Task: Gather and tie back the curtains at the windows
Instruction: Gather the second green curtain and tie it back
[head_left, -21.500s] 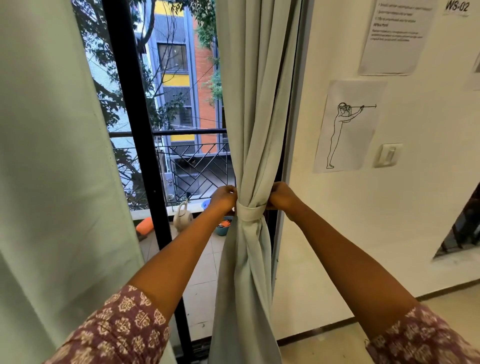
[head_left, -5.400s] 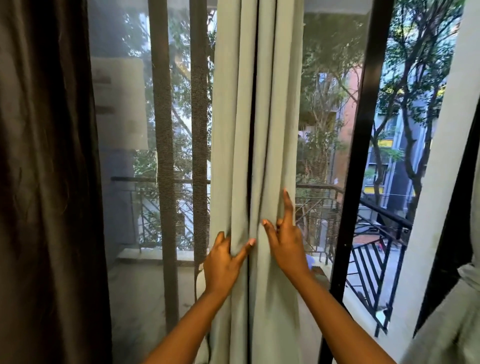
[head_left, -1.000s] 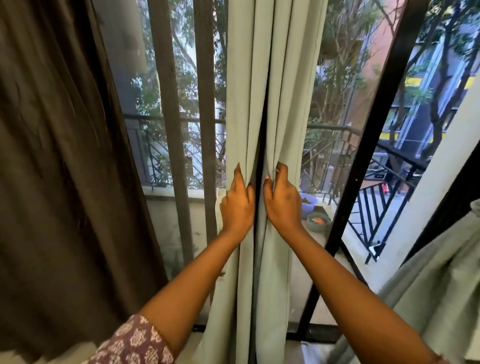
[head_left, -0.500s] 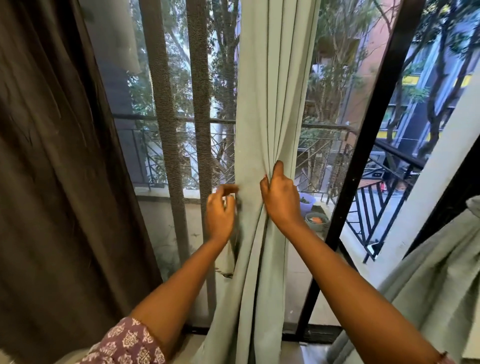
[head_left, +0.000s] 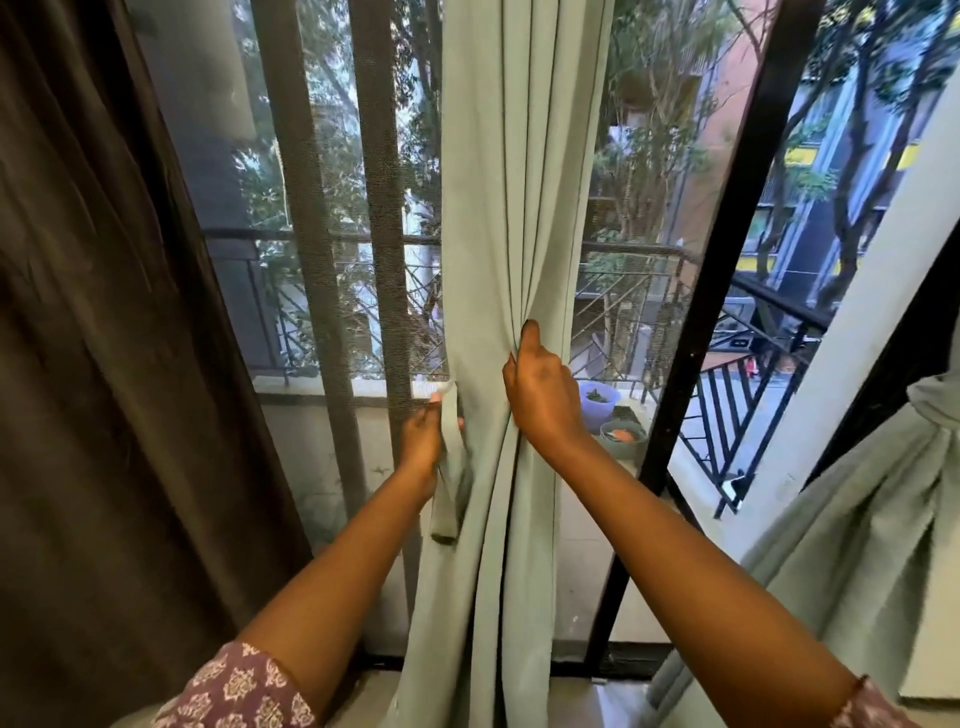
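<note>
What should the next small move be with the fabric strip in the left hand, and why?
Probably bring the tie strip around the curtain. The left hand holds the strip beside the curtain's left edge; its end hangs loose. The right hand pinches the folds together, but nothing binds them yet.

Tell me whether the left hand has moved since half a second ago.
Yes. The left hand dropped lower and now holds the tie strip at the curtain's left edge, below the balcony rail.

Dark brown curtain (head_left: 104, 312) filling frame left, black window frame post (head_left: 691, 374) right of centre, open gap between beside pale green gathered curtain (head_left: 514, 208)
</note>
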